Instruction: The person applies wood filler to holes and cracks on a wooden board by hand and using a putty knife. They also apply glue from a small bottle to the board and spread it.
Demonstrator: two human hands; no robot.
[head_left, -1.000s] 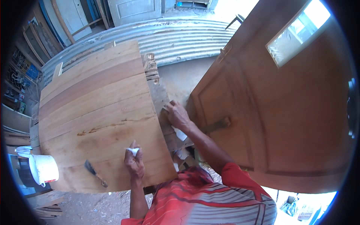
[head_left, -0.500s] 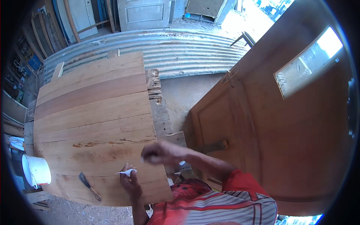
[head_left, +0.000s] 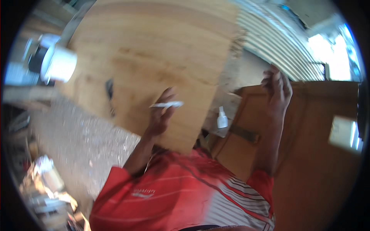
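My left hand is above the near part of a wooden board panel, its fingers closed on a slim white pointed piece. What exactly this piece is cannot be made out. Out to the right, my right hand is raised with fingers apart and nothing visible in it. Between the hands, a small white bottle with a narrow nozzle rests on a wooden ledge beside the panel. A putty knife, smeared by motion, lies on the panel to the left of my left hand.
A white bucket sits at the panel's left corner. To the right stands a brown wooden door with a pale opening. Corrugated metal sheets stretch beyond the panel. Scraps and offcuts litter the ground at lower left.
The view has swung, blurring the scene. My right hand has moved away from the panel to the right, and its fingers have spread. My left hand keeps the white pointed piece.
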